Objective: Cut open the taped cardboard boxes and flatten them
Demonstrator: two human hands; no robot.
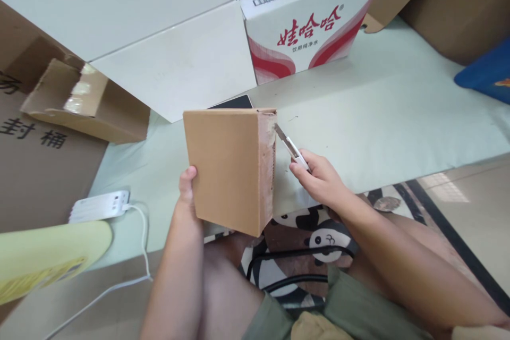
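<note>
A brown cardboard box (225, 164) is held up over the front edge of the table, its narrow side with torn, ragged paper turned to the right. My left hand (188, 185) is closed on the box's left edge, thumb on the front face and the other fingers hidden behind. In my right hand (319, 174) is a utility knife (292, 150) with a white handle. Its blade tip points up and left and is at the upper part of the torn side; I cannot tell whether it touches.
White cartons, one with red lettering (308, 32), stand along the back. At the left are an open cardboard box (119, 111), a white power bank (99, 206) with a cable and a yellow-green object (56, 249). A dark flat device (235, 102) lies behind the box.
</note>
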